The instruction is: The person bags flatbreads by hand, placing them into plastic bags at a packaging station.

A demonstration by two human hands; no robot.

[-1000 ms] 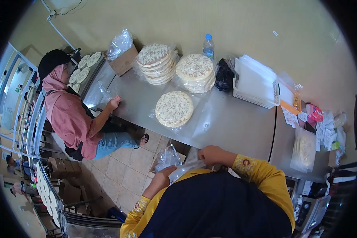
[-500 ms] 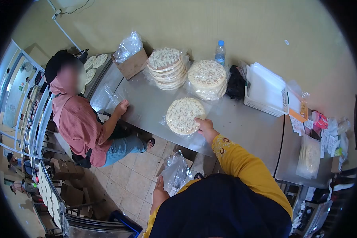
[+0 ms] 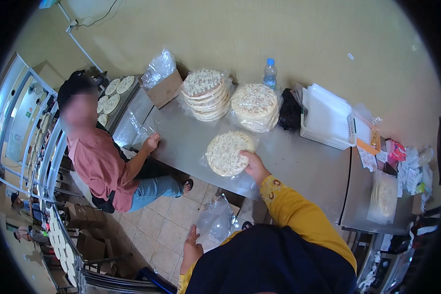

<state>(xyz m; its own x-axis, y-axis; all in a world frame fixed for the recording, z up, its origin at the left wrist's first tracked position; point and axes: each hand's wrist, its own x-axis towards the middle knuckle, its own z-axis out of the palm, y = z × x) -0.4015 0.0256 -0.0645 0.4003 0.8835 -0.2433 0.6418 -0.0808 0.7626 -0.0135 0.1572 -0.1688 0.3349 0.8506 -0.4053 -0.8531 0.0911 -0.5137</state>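
Right now the right hand (image 3: 254, 165) lies on the near right rim of a single pizza base (image 3: 228, 153). The base lies flat on clear film at the near edge of the steel table (image 3: 304, 169). The fingers curl over the rim, but whether the thumb is tucked under for a real pinch I cannot tell. The left hand (image 3: 191, 251) hangs low over the floor, fingers loose and spread. It is just beside a crumpled clear bag (image 3: 216, 219), and whether it touches the bag is unclear.

The base looks thin, light and fairly stiff, though probably brittle at the rim, with a topping that could shed if it tilts. Lifted by one edge it would likely sag or crack, so a flat hand under the middle, or two hands at opposite edges, seems the safer hold. The film beneath looks slippery on the steel.

Farther back stand two wrapped stacks of bases (image 3: 206, 93) (image 3: 255, 103), a bottle (image 3: 270, 73) and a white basket (image 3: 326, 115). At the far left a seated co-worker rests a hand (image 3: 152, 142) on the table.
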